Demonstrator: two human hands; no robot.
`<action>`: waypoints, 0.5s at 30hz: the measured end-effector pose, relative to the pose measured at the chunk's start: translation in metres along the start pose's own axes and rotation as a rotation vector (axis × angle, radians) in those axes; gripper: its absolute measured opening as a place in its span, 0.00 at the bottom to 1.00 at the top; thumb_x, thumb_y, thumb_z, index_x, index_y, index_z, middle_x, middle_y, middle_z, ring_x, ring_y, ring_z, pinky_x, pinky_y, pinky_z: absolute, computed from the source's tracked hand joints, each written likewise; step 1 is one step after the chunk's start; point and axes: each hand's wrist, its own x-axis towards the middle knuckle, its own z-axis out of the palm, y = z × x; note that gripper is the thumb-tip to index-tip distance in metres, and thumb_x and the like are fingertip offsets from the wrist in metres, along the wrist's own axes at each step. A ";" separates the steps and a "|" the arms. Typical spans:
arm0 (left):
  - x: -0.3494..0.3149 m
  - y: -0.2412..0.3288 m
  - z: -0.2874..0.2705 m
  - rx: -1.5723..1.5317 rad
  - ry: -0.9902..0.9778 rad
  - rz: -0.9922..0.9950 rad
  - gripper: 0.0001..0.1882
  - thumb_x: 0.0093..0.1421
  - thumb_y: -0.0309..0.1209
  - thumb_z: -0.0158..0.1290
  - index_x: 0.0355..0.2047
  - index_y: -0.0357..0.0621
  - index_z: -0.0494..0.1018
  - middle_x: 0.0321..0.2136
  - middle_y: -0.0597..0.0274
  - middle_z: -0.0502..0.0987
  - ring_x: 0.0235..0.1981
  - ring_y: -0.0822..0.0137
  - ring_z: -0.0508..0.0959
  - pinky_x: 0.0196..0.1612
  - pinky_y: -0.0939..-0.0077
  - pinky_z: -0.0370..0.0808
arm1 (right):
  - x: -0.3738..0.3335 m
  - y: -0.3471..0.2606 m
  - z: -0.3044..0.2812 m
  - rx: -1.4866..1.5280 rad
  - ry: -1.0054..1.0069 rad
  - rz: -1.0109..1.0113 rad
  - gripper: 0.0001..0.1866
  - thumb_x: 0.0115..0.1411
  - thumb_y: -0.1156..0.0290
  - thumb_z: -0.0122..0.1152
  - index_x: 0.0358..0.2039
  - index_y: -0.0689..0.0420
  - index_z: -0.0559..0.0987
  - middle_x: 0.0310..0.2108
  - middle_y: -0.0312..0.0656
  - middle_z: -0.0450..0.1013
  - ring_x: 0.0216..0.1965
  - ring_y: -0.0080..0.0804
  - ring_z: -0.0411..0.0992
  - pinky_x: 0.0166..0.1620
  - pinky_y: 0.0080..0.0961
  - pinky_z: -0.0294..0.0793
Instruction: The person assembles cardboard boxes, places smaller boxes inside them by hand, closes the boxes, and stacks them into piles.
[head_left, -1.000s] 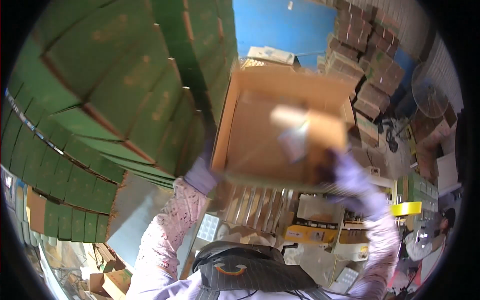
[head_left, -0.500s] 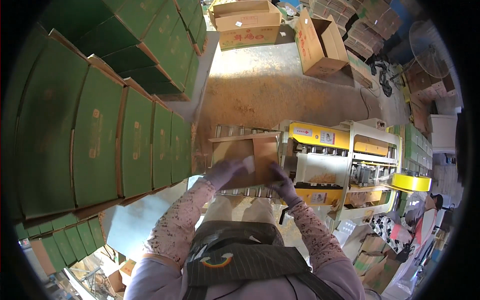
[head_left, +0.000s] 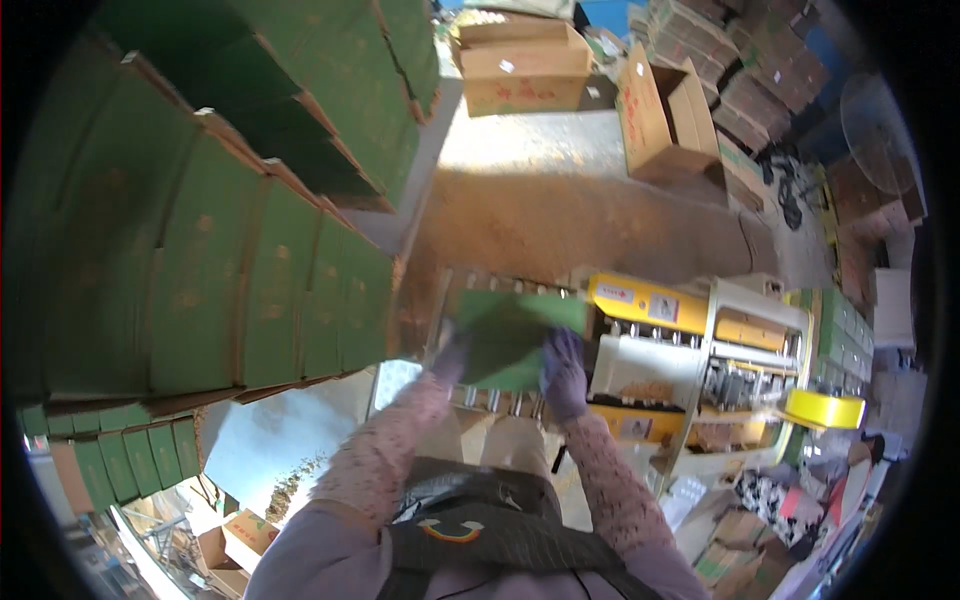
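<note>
A green cardboard box lies on the metal roller conveyor, its plain green face upward. At its left edge is my left hand in a purple glove; motion blurs the fingers, and their grip is unclear. My right hand, in a matching purple glove, rests at the box's right edge with its fingers stretched out flat and pointing away from me. Right beside the box is the mouth of a yellow and cream box-taping machine.
Stacked green boxes wall off the left side. Open brown cartons stand on the floor ahead. A yellow tape roll sits at the machine's far right end. Bundled flat cardboard is piled at the back right.
The open brown box interior with its flaps has given way to a green face on top. My left hand has moved from over the flaps to the left edge; my view has shifted.
</note>
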 end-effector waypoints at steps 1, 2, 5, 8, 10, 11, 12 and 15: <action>0.009 -0.012 0.004 -0.013 -0.151 0.077 0.30 0.64 0.42 0.48 0.61 0.43 0.55 0.56 0.57 0.64 0.55 0.66 0.66 0.56 0.69 0.67 | -0.006 -0.007 -0.010 -0.019 0.015 0.040 0.27 0.52 0.74 0.52 0.56 0.59 0.66 0.59 0.53 0.60 0.63 0.51 0.54 0.65 0.43 0.49; 0.029 -0.043 0.024 -0.410 -0.334 0.299 0.33 0.64 0.43 0.48 0.63 0.41 0.52 0.57 0.55 0.63 0.57 0.65 0.65 0.59 0.70 0.63 | 0.003 -0.028 -0.023 -0.020 0.033 0.036 0.28 0.53 0.74 0.52 0.57 0.58 0.66 0.60 0.53 0.59 0.63 0.51 0.53 0.65 0.43 0.49; 0.061 -0.070 0.095 0.217 -0.486 0.577 0.35 0.64 0.44 0.48 0.64 0.41 0.50 0.59 0.52 0.60 0.59 0.63 0.63 0.61 0.71 0.60 | 0.046 -0.068 -0.051 0.002 0.042 0.008 0.31 0.53 0.73 0.55 0.59 0.58 0.64 0.61 0.54 0.58 0.64 0.51 0.52 0.66 0.41 0.48; 0.024 -0.016 0.104 0.145 -0.649 0.619 0.36 0.64 0.44 0.46 0.65 0.40 0.46 0.62 0.50 0.57 0.62 0.62 0.59 0.63 0.71 0.55 | 0.132 -0.164 -0.135 0.298 0.048 -0.430 0.32 0.53 0.71 0.60 0.59 0.60 0.63 0.62 0.53 0.57 0.65 0.49 0.52 0.66 0.39 0.47; -0.098 0.144 0.079 0.426 -0.369 0.564 0.36 0.65 0.43 0.45 0.66 0.40 0.44 0.63 0.50 0.55 0.64 0.62 0.56 0.65 0.72 0.51 | 0.191 -0.278 -0.224 0.469 0.093 -0.651 0.35 0.52 0.72 0.62 0.60 0.59 0.62 0.63 0.52 0.55 0.64 0.50 0.52 0.66 0.39 0.48; -0.168 0.217 0.068 0.380 -0.254 0.802 0.36 0.65 0.43 0.44 0.66 0.39 0.43 0.63 0.49 0.55 0.64 0.63 0.55 0.65 0.72 0.51 | 0.212 -0.350 -0.257 0.818 0.059 -0.761 0.34 0.55 0.68 0.61 0.61 0.60 0.61 0.63 0.51 0.55 0.66 0.44 0.51 0.66 0.38 0.48; -0.237 0.282 0.060 0.311 -0.182 0.982 0.34 0.66 0.40 0.44 0.65 0.39 0.44 0.63 0.49 0.54 0.64 0.62 0.56 0.65 0.70 0.51 | 0.231 -0.413 -0.308 0.362 0.250 -0.974 0.33 0.59 0.63 0.56 0.62 0.62 0.59 0.63 0.50 0.56 0.64 0.38 0.55 0.64 0.36 0.52; -0.313 0.390 0.047 0.272 -0.072 1.407 0.24 0.67 0.26 0.36 0.62 0.37 0.50 0.60 0.49 0.57 0.62 0.59 0.59 0.64 0.69 0.55 | 0.222 -0.548 -0.428 0.572 0.263 -1.137 0.30 0.61 0.58 0.53 0.59 0.62 0.62 0.59 0.48 0.61 0.59 0.37 0.61 0.61 0.37 0.58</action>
